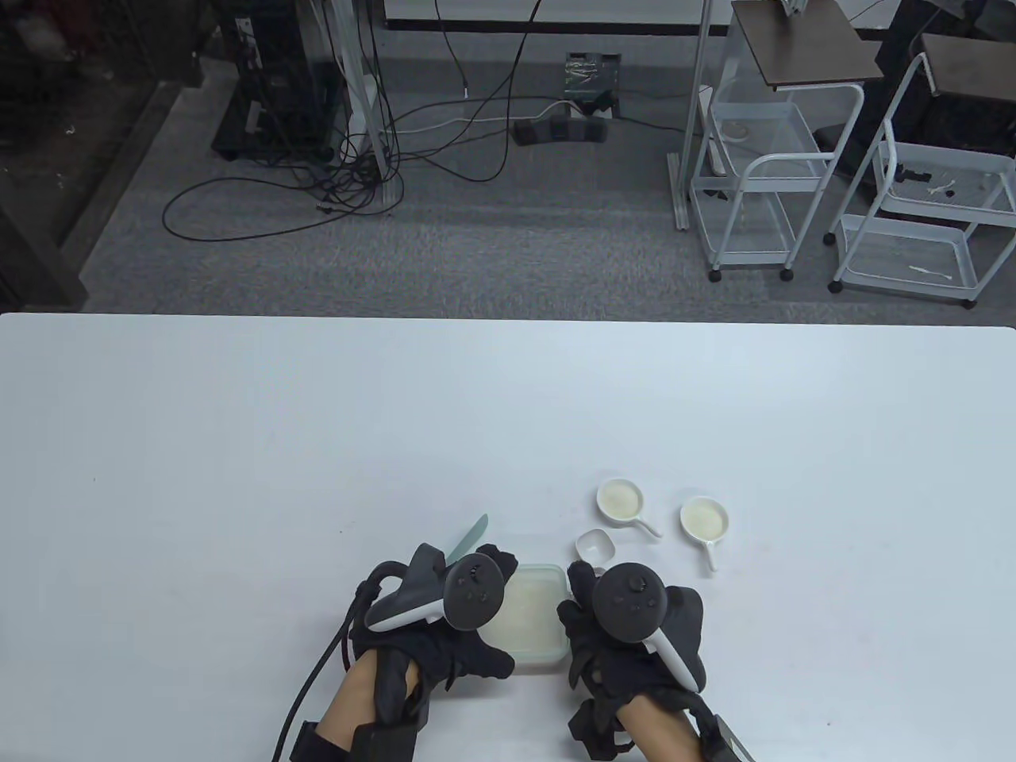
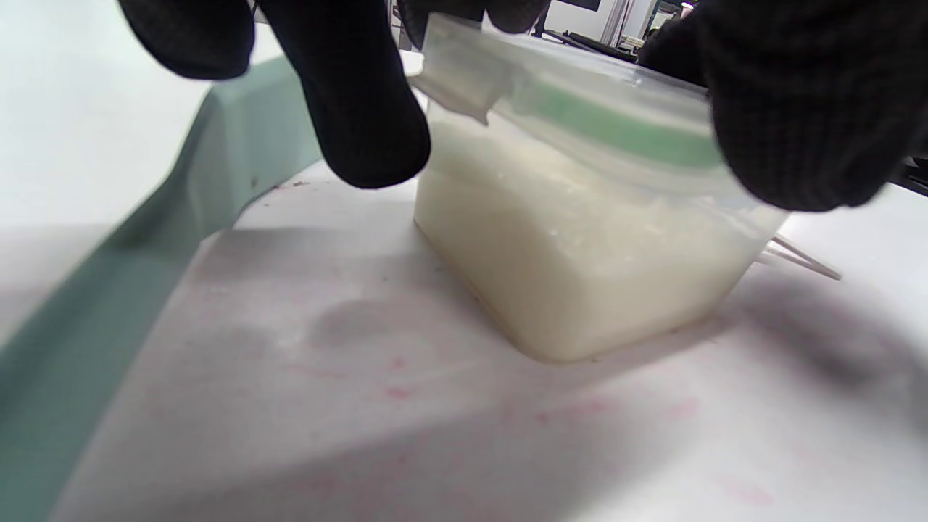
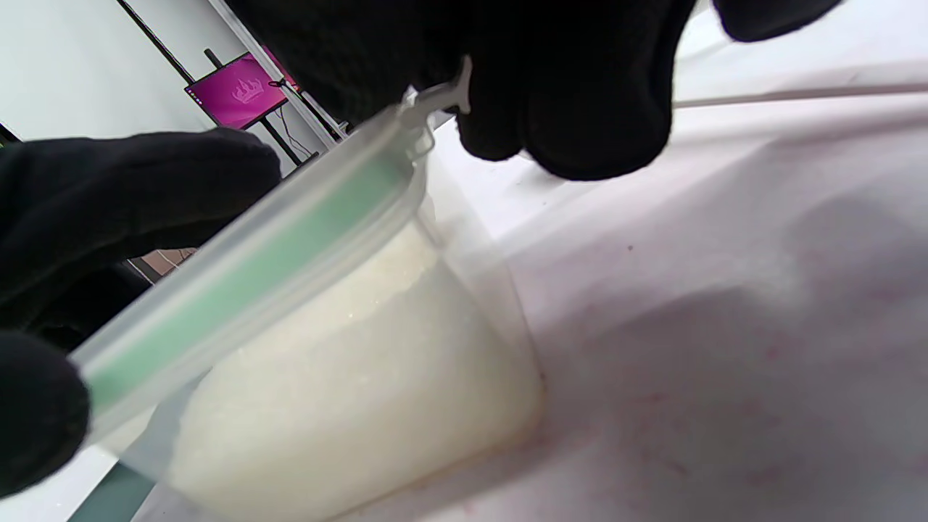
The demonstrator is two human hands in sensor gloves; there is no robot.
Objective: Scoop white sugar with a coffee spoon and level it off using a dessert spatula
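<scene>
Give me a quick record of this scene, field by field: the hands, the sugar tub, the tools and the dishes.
left hand: at the tub's left edge, fingers on the lid's rim
right hand: at the tub's right edge, fingers on the lid's rim
tub: clear, holds white sugar, stands on the table between the hands
lid: on the tub, green seal
spatula: pale green, lies left of the tub
handled dishes: two, right of the tub
small scoop: white, empty

One overhead camera, two wrist cameras.
The table view looks down from above; both wrist views sit low and close, sharing the clear lidded plastic tub of white sugar [image 2: 580,275].
</scene>
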